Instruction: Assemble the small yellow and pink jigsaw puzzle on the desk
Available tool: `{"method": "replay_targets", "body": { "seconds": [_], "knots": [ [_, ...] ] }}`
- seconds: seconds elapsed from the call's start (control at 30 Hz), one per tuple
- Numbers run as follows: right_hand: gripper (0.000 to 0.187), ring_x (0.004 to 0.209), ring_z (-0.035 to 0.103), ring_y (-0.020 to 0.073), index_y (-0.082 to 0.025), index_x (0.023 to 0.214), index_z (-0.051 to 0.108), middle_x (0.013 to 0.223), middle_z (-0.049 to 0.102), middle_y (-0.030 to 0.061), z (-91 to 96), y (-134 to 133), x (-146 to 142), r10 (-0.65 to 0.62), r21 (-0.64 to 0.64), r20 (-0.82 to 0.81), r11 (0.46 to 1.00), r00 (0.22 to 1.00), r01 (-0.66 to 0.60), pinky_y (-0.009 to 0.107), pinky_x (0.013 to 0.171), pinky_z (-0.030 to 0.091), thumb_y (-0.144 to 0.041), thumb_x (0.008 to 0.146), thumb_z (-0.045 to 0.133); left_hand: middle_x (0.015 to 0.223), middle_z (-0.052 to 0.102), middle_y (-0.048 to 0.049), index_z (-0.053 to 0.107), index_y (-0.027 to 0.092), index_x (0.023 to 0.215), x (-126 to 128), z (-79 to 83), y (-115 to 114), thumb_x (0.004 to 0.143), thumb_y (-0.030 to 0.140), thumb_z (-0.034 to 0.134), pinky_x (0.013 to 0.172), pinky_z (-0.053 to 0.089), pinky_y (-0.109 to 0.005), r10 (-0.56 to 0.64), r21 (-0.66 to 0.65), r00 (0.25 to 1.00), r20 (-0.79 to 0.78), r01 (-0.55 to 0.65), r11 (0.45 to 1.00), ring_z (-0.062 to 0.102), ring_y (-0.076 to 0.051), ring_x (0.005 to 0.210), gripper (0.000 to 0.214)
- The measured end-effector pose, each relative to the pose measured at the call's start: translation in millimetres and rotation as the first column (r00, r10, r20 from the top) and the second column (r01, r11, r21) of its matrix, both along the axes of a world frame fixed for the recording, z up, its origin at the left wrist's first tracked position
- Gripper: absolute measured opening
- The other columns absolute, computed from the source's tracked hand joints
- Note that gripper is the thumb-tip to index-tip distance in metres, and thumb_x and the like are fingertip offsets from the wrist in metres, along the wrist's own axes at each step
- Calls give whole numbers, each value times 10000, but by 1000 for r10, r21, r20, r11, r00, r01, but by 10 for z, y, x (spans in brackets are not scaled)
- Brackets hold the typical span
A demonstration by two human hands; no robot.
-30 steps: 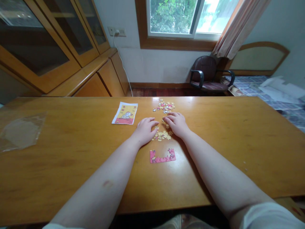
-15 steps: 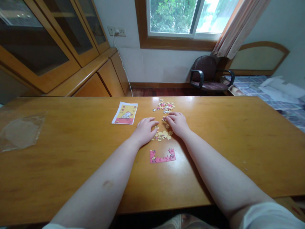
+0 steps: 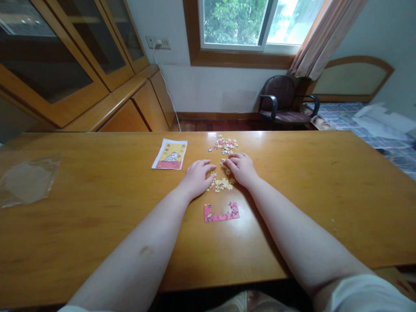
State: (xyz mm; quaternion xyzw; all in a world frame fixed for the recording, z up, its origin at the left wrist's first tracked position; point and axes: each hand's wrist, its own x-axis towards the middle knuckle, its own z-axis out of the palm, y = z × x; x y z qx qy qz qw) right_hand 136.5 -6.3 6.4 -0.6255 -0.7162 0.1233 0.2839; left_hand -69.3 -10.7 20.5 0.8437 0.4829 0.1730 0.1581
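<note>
My left hand [image 3: 197, 177] rests on the table beside the pile of yellow jigsaw pieces [image 3: 222, 184], its fingers apart and nothing visible in them. Opposite, my right hand [image 3: 242, 169] lies with fingers spread, the tips touching or just beside a loose puzzle piece [image 3: 222, 162]. Another small yellow piece [image 3: 213, 173] is close to my left fingertips. Nearer to me sits a joined pink strip of puzzle [image 3: 222, 216], U-shaped with its open side facing away. Beyond my hands is a heap of mixed pink, white and yellow pieces [image 3: 226, 144].
A printed picture card [image 3: 170, 155] lies left of the pieces. At the far left is a clear plastic bag [image 3: 29, 182]. The wooden table [image 3: 325, 182] reaches toward an office chair [image 3: 281, 102] and a bed [image 3: 351, 112]; a cabinet [image 3: 123, 117] stands at the left.
Both hands and the puzzle pieces stay where they were. Only the camera's view has shifted very slightly.
</note>
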Motion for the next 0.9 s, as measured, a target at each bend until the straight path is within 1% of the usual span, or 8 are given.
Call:
{"method": "replay_targets", "body": {
  "seconds": [0.17,0.27,0.37,0.47,0.57,0.67,0.8,0.9],
  "knots": [
    [337,1147,520,233,-260,986,764,1182,673,43,33,-12,-8,-5,9,-15,1000,1000,5,413,1035,335,-374,955,449,1312,575,-94,664,215,1149,4,16,-12,851,308,540,1091,367,-448,4,-11,1000,-11,-5,1000,480,-268,1253,335],
    [334,1153,517,235,-273,990,763,1189,674,30,36,-9,-6,13,-14,-1,1000,1000,-13,420,1037,326,-382,958,449,1312,575,-92,664,217,1145,1,7,-9,855,312,536,1088,369,-451,4,-3,1000,0,-4,1000,483,-266,1248,331],
    [347,1120,535,225,-276,943,771,1126,699,18,29,-5,-5,31,-12,-8,999,1000,-31,409,1028,328,-377,964,441,1306,578,-90,666,216,1141,0,2,-3,857,315,533,1087,370,-450,3,-1,1000,-1,-3,1000,485,-266,1244,329],
    [355,1078,557,212,-267,892,777,1068,714,17,23,-7,-5,38,13,-36,999,999,-38,389,1015,339,-365,965,443,1307,576,-91,667,216,1139,0,6,-4,856,309,535,1088,370,-451,2,-5,1000,-3,-2,1000,486,-267,1244,327],
    [356,1061,569,207,-254,880,775,1045,719,25,20,-8,-5,46,52,-67,998,997,-42,372,994,358,-357,964,445,1309,576,-92,667,217,1140,-2,9,-6,855,305,536,1085,371,-459,1,-4,1000,6,-1,1000,484,-269,1245,326],
    [390,1011,594,202,-233,823,771,987,726,39,18,1,1,48,91,-103,995,994,-38,354,960,382,-363,968,434,1299,582,-86,675,225,1129,-6,9,-5,853,290,539,1082,372,-458,-24,9,999,21,24,1000,489,-263,1238,314],
    [445,940,617,201,-211,741,749,913,729,54,30,0,8,56,117,-142,992,988,-39,335,916,398,-404,970,420,1254,613,-69,706,238,1046,-14,15,-3,854,278,539,1073,385,-443,-80,35,996,39,78,996,511,-247,1209,258],
    [473,846,625,193,-198,708,727,793,714,55,51,-24,-1,88,77,-149,994,985,-77,310,834,412,-420,973,404,1251,619,-59,710,246,1033,-23,24,-10,848,282,546,1078,381,-443,-126,40,991,40,124,991,512,-242,1206,250]
  ]
}}
